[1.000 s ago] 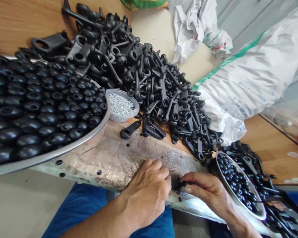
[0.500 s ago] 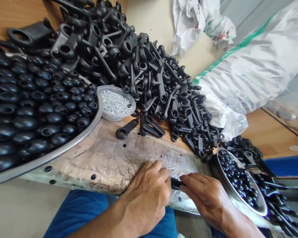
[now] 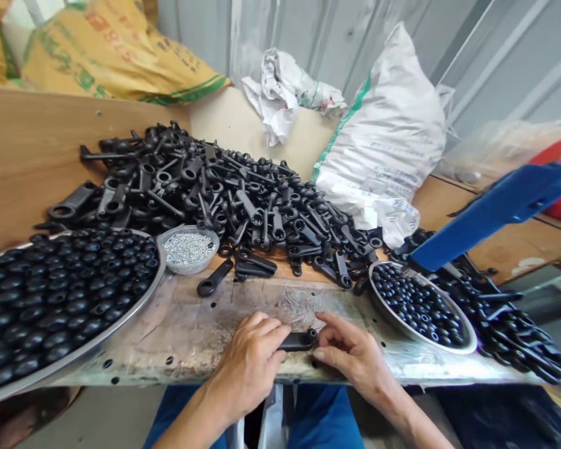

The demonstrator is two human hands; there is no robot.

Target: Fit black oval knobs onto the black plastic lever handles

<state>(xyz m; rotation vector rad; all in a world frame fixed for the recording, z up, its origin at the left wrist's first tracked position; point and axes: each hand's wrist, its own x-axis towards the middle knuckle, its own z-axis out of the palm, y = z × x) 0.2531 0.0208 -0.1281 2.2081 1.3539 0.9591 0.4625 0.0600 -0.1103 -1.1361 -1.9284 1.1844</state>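
Note:
My left hand [image 3: 252,355] is closed over one end of a black plastic crank handle [image 3: 297,341], which lies low over the near edge of the bench. Its other end, with a small round stub, sticks out to the right. Beside that end is my right hand [image 3: 350,349], thumb and forefinger apart around it with a small gap, the other fingers curled. Behind my hands, a loose black crank arm [image 3: 215,278] lies in front of a clear bowl of small silver screws [image 3: 188,248].
A large pan [image 3: 161,262] of black oval knobs stands left, and a smaller metal bowl [image 3: 472,343] of them right. A heap of black crank arms [image 3: 243,187] fills the back. A blue bar-like object [image 3: 490,215] juts in above the right bowl. White sack [image 3: 383,125] behind.
The view has tilted up and back, showing yellow sacks and the blue object. My right hand has loosened from the crank handle's end; my left hand still holds it.

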